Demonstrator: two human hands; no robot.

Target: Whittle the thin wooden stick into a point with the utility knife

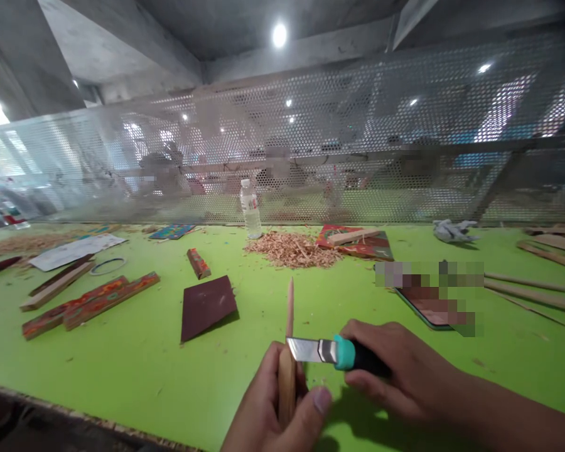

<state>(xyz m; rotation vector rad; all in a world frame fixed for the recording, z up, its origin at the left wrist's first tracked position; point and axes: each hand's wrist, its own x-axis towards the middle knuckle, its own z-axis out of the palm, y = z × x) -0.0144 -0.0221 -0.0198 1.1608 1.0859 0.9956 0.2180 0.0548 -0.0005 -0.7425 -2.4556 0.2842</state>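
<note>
Room: a grey concrete ceiling, and a perforated metal screen [358, 157] across the upper frame; the shapes behind it are blurred.
Tabletop: bright green tabletop [145, 376], its near edge running down the lower left.
Wooden stick: my wooden stick [287, 373] is at the lower centre, its bottom end hidden in my palm.
Stick's direction: long axis nearly vertical in the frame, slim tapered tip pointing up and away from me, thicker part below.
Left grip: my left hand [263, 405] is clamped around the thick part, cut off by the bottom edge.
Right grip: my right hand [395, 364] is closed on the knife [336, 351], covering much of its black handle.
Blade: points left, crossing the stick where it narrows; I cannot tell whether it bites.
Shavings: a pile of wood shavings [292, 250] lies above the tip, beside a clear bottle [251, 213].
Brown sheet: the dark brown sheet [208, 307] lies left of the stick.
Phone: the phone [424, 304] at centre right is partly pixelated.
</note>
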